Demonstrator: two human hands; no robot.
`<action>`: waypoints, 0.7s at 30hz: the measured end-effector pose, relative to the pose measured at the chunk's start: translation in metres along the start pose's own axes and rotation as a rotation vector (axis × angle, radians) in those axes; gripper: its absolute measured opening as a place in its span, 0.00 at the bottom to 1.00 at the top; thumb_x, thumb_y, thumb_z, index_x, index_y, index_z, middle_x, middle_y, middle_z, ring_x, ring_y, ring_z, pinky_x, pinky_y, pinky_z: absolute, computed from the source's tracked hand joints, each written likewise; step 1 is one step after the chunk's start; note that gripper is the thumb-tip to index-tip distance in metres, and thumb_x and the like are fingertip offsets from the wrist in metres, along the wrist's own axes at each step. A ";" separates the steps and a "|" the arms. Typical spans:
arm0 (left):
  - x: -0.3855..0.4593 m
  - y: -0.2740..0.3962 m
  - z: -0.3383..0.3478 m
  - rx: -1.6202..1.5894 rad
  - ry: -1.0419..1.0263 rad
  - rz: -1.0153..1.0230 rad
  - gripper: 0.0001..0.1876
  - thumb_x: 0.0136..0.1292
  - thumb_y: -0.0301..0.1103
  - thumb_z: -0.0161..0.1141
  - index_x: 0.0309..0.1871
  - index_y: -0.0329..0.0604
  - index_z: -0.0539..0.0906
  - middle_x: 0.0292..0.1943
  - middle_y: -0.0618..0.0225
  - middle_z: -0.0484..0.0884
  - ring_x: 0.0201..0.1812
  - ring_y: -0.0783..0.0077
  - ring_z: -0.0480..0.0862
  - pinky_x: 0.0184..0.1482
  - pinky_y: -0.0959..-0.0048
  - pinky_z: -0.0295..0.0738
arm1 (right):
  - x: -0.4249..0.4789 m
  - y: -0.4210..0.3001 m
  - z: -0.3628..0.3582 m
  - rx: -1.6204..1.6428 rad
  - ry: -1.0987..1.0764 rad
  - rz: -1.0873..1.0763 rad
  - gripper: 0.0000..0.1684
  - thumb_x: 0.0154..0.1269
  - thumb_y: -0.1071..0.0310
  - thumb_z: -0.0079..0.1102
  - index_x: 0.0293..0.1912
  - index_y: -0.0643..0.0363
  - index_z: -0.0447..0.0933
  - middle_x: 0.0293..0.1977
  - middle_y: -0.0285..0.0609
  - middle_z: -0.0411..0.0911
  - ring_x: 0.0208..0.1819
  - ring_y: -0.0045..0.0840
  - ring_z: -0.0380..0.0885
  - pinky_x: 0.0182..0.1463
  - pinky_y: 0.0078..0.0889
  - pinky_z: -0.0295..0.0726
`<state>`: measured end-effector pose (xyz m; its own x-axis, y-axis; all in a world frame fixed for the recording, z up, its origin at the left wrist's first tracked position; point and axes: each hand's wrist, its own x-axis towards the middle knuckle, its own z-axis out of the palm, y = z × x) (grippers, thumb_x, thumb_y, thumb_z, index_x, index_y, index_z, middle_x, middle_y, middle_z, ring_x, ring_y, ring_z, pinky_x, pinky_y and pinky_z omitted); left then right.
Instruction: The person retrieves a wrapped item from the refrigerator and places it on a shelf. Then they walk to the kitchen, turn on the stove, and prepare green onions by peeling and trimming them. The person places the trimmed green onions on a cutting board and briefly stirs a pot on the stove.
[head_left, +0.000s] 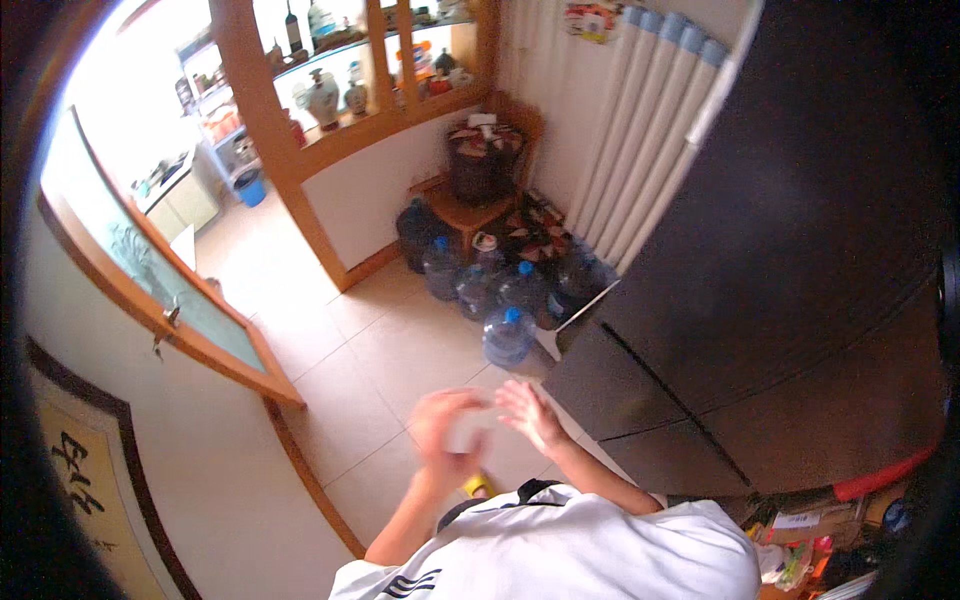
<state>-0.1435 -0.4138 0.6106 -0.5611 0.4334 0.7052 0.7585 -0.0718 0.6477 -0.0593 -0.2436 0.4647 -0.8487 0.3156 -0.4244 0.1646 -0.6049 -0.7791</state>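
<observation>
My left hand (442, 429), blurred by motion, is raised before my body with its thumb and fingers apart in a curve. It holds nothing. Beside it, my right hand (529, 417) is also bare, its fingers spread towards the left one. A small gap separates the two hands. Under them lies the pale tiled floor (390, 375). A large clear water bottle with a blue cap (508, 342) stands on the tiles just beyond my hands. Below my left hand, part of a yellow slipper (478, 486) shows on my foot.
More water bottles (474, 291) cluster around a wooden chair (457, 214) bearing a dark container (484, 169). White pipes (637, 142) lean behind them. A large dark panel (750, 300) fills the right. At left, a frosted-glass door (165, 270) stands ajar beside a doorway.
</observation>
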 end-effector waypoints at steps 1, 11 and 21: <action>-0.004 -0.011 0.008 0.029 -0.229 0.039 0.24 0.48 0.35 0.67 0.51 0.42 0.78 0.51 0.58 0.81 0.55 0.56 0.78 0.59 0.53 0.68 | 0.013 0.010 0.027 0.209 -0.257 0.089 0.43 0.71 0.35 0.38 0.71 0.57 0.55 0.67 0.45 0.62 0.69 0.30 0.61 0.67 0.42 0.63; -0.092 -0.208 -0.030 -0.088 -0.009 -0.649 0.40 0.63 0.59 0.52 0.71 0.40 0.61 0.71 0.56 0.62 0.71 0.51 0.62 0.72 0.48 0.49 | 0.045 -0.019 0.215 -0.692 -0.456 -0.790 0.49 0.70 0.35 0.38 0.75 0.60 0.42 0.75 0.53 0.39 0.77 0.40 0.37 0.77 0.42 0.35; 0.123 -0.249 -0.160 -0.995 0.322 -0.784 0.49 0.66 0.73 0.22 0.67 0.34 0.69 0.68 0.55 0.68 0.70 0.60 0.65 0.71 0.62 0.53 | 0.306 -0.009 0.235 -1.523 -0.467 -1.263 0.33 0.64 0.58 0.58 0.67 0.53 0.64 0.70 0.53 0.55 0.73 0.42 0.53 0.72 0.50 0.56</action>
<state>-0.4544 -0.4862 0.5819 -0.8979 0.4401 -0.0077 -0.2953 -0.5893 0.7520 -0.4385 -0.3132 0.4500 -0.8022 -0.3417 0.4896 -0.5111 0.8169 -0.2673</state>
